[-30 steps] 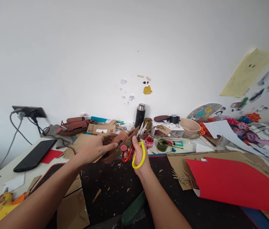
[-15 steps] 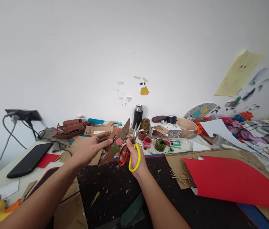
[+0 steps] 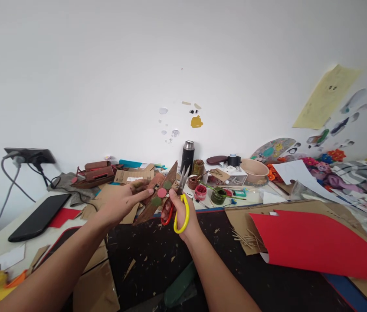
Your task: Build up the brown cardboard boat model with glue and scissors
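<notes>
My left hand (image 3: 121, 203) grips a brown painted cardboard piece (image 3: 148, 211), its thumb along the near side. The piece has a pointed top, and round green and pink discs (image 3: 162, 193) lie on its face. In my right hand (image 3: 188, 221) is a pair of scissors (image 3: 186, 216) with one yellow and one red handle loop. Their metal blades point up and away, slightly parted, just right of the cardboard's pointed end. Whether the blades touch the cardboard, I cannot tell. The fingertips of my left hand are partly hidden.
Paint jars (image 3: 218, 196) stand behind my right hand, near a black flask (image 3: 188, 157). A black mat (image 3: 222, 268) lies below, with a green-handled tool (image 3: 180, 286) on it. Red paper (image 3: 316, 245) is on the right, a black phone (image 3: 39, 217) on the left.
The scissors have shifted very slightly left, closer to the cardboard piece. Both hands keep their grips, and the whole view has moved a little.
</notes>
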`<state>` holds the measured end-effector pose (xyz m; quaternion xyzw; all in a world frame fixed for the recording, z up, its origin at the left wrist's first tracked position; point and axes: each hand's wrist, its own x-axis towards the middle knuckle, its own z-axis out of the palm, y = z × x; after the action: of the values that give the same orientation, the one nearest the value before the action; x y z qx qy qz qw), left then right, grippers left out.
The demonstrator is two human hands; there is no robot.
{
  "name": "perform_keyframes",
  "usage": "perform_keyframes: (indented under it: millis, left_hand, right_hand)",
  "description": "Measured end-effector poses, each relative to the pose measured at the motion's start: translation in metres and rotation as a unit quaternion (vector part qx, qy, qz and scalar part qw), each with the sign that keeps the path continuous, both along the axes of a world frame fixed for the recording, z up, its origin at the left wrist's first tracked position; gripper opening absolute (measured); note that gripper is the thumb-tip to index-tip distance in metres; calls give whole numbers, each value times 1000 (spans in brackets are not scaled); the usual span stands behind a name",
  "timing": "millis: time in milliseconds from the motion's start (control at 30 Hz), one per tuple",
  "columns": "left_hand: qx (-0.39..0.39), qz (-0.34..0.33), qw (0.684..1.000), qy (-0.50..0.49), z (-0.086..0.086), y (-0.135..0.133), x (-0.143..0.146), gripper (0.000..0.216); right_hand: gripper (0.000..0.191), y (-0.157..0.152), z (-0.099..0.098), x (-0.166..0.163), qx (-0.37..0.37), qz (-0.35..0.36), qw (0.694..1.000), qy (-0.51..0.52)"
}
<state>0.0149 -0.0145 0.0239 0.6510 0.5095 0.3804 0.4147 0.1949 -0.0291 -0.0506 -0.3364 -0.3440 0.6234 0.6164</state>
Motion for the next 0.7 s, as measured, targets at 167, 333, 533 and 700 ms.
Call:
perform_keyframes:
  millis: [167, 333, 533, 700]
  left_hand:
    - [21, -2, 997, 68, -5, 5, -9, 67]
    - [49, -27, 992, 110, -9, 6, -11, 63]
    - [60, -32, 992, 104, -3, 3, -5, 53]
    - [65, -34, 993, 93, -1, 2, -3, 45]
  right_hand:
    - [60, 5, 1, 4, -1, -46, 999, 24]
    - [58, 8, 1, 7, 11, -61, 998, 24]
    - [55, 7, 3, 8, 4, -49, 998, 27]
    - [51, 6, 3, 8, -2, -57, 998, 22]
